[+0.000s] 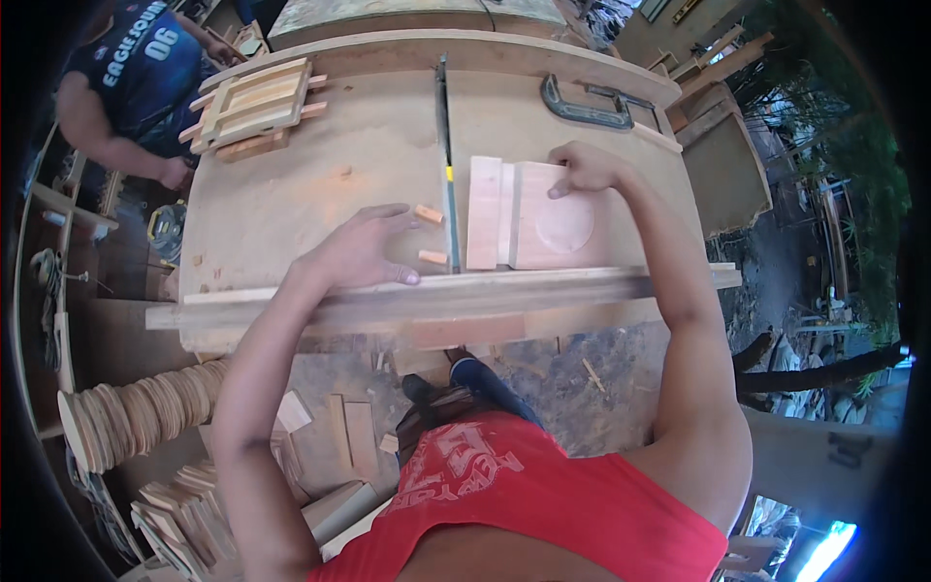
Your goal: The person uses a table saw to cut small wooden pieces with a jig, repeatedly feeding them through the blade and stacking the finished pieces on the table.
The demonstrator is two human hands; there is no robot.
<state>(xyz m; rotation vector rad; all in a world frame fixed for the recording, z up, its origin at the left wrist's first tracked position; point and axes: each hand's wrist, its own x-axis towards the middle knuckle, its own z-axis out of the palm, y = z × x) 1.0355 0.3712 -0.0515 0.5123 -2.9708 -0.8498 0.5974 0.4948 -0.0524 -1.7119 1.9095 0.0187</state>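
My left hand (373, 244) is open, its fingers and thumb spread over the wooden worktable (291, 223) just above the near wooden rail (543, 291). Two small wood offcuts (428, 213) lie close to its fingers, beside a narrow dark slot (445, 145) that runs up the tabletop with a yellow mark on it. Right of the slot, a pale wooden panel (543, 247) with a groove across it and a round shape on its face lies against the rail. My right hand (589, 169) is closed on the panel's far right corner, fingers curled over it.
A black C-clamp (587, 114) sits at the far right of the tabletop. Slatted wooden pieces (257, 107) are stacked at the far left, where a co-worker (126, 87) stands. Round wooden discs (145, 412) and cut boards (189, 514) are piled at lower left.
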